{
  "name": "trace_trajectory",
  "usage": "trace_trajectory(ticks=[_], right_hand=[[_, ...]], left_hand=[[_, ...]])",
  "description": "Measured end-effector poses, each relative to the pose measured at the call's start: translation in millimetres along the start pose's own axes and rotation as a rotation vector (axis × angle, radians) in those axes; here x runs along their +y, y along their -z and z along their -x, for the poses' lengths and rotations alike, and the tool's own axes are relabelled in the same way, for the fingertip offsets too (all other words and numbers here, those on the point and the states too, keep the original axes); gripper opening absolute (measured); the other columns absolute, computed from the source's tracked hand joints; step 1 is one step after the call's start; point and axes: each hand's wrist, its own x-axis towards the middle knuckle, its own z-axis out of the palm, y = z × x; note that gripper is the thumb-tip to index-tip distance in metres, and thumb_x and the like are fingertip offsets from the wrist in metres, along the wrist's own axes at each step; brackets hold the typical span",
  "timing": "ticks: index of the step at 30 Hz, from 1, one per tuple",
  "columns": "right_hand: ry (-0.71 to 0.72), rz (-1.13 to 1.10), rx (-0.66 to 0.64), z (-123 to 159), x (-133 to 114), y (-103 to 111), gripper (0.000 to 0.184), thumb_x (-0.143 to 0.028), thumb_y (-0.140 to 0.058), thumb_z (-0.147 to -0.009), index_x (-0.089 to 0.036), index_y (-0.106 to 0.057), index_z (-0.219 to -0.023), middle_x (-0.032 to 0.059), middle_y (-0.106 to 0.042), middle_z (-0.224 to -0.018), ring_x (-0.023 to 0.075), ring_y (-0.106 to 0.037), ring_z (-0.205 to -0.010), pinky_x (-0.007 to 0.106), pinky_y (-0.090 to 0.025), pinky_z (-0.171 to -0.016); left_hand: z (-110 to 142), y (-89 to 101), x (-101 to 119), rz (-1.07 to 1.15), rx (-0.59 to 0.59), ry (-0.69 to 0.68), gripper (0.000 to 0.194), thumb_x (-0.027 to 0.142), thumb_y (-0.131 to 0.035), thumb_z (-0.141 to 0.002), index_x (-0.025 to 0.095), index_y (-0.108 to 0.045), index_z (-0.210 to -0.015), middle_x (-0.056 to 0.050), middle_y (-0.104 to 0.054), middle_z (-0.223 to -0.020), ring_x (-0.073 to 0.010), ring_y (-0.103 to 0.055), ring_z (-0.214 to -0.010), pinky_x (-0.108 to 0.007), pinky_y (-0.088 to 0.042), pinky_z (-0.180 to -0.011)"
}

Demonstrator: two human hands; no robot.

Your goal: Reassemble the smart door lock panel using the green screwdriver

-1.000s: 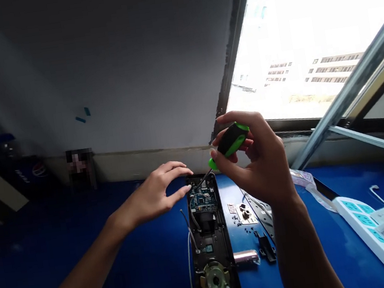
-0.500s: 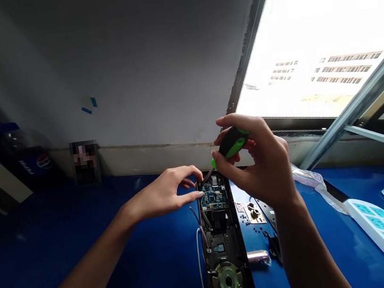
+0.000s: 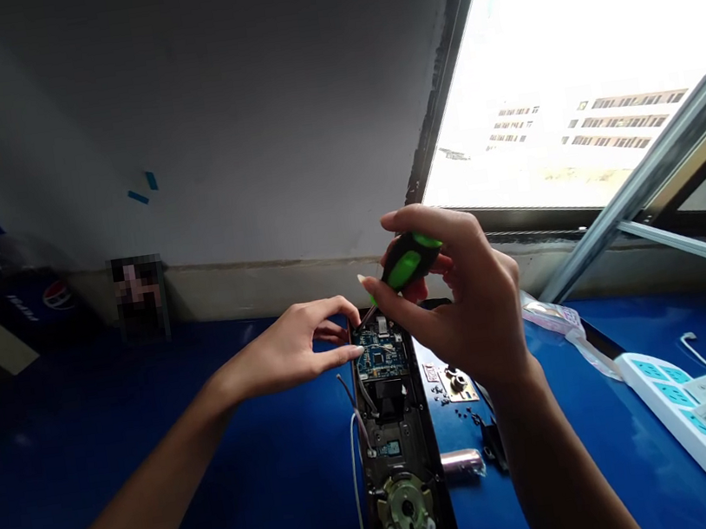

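Observation:
A screwdriver (image 3: 407,267) with a green and black handle is in my right hand (image 3: 463,301), its fingers closed round the handle. The shaft slants down to the upper left corner of a green circuit board (image 3: 381,358). That board sits at the far end of a long, open black speaker housing (image 3: 426,438). My left hand (image 3: 299,346) holds the housing's left edge beside the board, thumb and index fingertips a little apart. Nearer me in the housing is a round speaker driver (image 3: 408,506). Loose wires (image 3: 355,409) stick out on its left side. The screwdriver's tip is hard to make out.
Right of the housing lie small screws (image 3: 466,413), a metal plate with round fittings (image 3: 457,384) and a wrapped pink cylinder (image 3: 463,464). A white power strip (image 3: 678,429) with plugged-in chargers is further right. A bottle (image 3: 20,285) stands at left. White wall and window lie behind.
The whole scene has shifted slightly left in view. The screwdriver handle has turned a little in my right hand, and my right thumb has stretched out. My left hand keeps its place on the housing.

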Motion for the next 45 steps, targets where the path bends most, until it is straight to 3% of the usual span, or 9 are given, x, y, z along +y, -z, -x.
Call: trace_trajectory(ticks=[5,14,18,22,29,35,39,42,45], right_hand=[[-0.003,0.079,0.093,0.5,4.1,-5.3,0.043,-0.018,-0.082,-0.086,-0.027,-0.06,-0.122,0.0016,-0.069,-0.105,0.0099,-0.058,-0.059,0.03,-0.055,-0.052],[0.079,0.306,0.198,-0.3,-4.1,-14.6,0.047,-0.027,-0.092,-0.077,-0.026,-0.06,-0.111,-0.0017,-0.071,-0.086,0.0137,-0.066,-0.061,0.03,-0.055,-0.051],[0.048,0.165,0.059,-1.3,-9.3,-11.4,0.038,-0.015,-0.079,-0.086,-0.026,-0.06,-0.117,-0.0002,-0.074,-0.097,0.0118,-0.066,-0.067,0.029,-0.06,-0.062],[0.015,0.013,-0.098,-3.3,-10.2,-3.1,0.045,-0.007,-0.067,-0.09,-0.025,-0.055,-0.13,0.0022,-0.073,-0.113,0.0137,-0.07,-0.086,0.029,-0.062,-0.072],[-0.064,0.239,0.122,-3.8,-7.9,2.7,0.024,-0.022,-0.08,-0.085,-0.024,-0.06,-0.098,-0.0004,-0.069,-0.085,0.014,-0.063,-0.062,0.031,-0.052,-0.05],[-0.1,0.092,-0.071,-4.7,-12.2,10.2,0.04,-0.009,-0.068,-0.085,-0.024,-0.057,-0.121,0.0037,-0.071,-0.11,0.0153,-0.068,-0.083,0.031,-0.06,-0.067],[-0.11,0.132,-0.044,-3.6,-12.7,10.4,0.028,-0.018,-0.073,-0.088,-0.024,-0.061,-0.112,0.0007,-0.072,-0.096,0.0126,-0.063,-0.067,0.032,-0.057,-0.06],[-0.107,0.14,-0.022,-2.2,-11.5,9.3,0.021,-0.022,-0.072,-0.091,-0.024,-0.063,-0.109,-0.001,-0.07,-0.088,0.0133,-0.063,-0.068,0.032,-0.058,-0.063],[-0.115,0.095,-0.05,-1.4,-11.8,8.9,0.034,-0.015,-0.065,-0.091,-0.026,-0.059,-0.123,0.0004,-0.07,-0.096,0.0135,-0.063,-0.07,0.032,-0.059,-0.062]], left_hand=[[-1.0,-2.9,-1.2,0.038,0.028,0.004,0.032,0.041,-0.078,-0.09,0.025,-0.064,-0.114,-0.005,-0.07,-0.128,-0.0258,-0.075,-0.113,-0.041,-0.062,-0.1],[-3.6,-9.1,-4.1,0.136,0.089,-0.013,0.04,0.032,-0.082,-0.086,0.024,-0.065,-0.121,-0.005,-0.073,-0.122,-0.0217,-0.076,-0.103,-0.042,-0.062,-0.1],[-4.3,-9.5,-6.4,0.144,0.084,-0.034,0.039,0.032,-0.083,-0.086,0.023,-0.066,-0.12,-0.005,-0.073,-0.12,-0.0222,-0.075,-0.104,-0.042,-0.061,-0.101],[-5.8,-9.7,-10.1,0.181,0.069,-0.041,0.038,0.031,-0.083,-0.085,0.024,-0.064,-0.117,-0.004,-0.07,-0.12,-0.0214,-0.074,-0.104,-0.041,-0.061,-0.101],[-5.5,-8.7,-7.5,0.137,0.059,-0.025,0.034,0.032,-0.082,-0.086,0.025,-0.065,-0.115,-0.003,-0.07,-0.122,-0.0209,-0.074,-0.105,-0.04,-0.06,-0.101],[-4.5,-7.7,-6.1,0.119,0.054,-0.035,0.037,0.036,-0.082,-0.086,0.025,-0.065,-0.117,-0.004,-0.071,-0.121,-0.0216,-0.075,-0.104,-0.04,-0.062,-0.099],[-4.8,-7.9,-6.4,0.108,0.063,-0.036,0.037,0.036,-0.082,-0.085,0.025,-0.065,-0.117,-0.004,-0.07,-0.125,-0.0224,-0.075,-0.105,-0.041,-0.062,-0.1],[-5.0,-7.7,-5.3,0.115,0.059,-0.03,0.038,0.035,-0.082,-0.085,0.024,-0.065,-0.117,-0.005,-0.07,-0.124,-0.0222,-0.075,-0.105,-0.043,-0.06,-0.102],[-4.7,-7.2,-3.4,0.13,0.048,-0.024,0.038,0.035,-0.082,-0.085,0.023,-0.065,-0.117,-0.005,-0.071,-0.122,-0.0226,-0.075,-0.104,-0.043,-0.061,-0.101]])
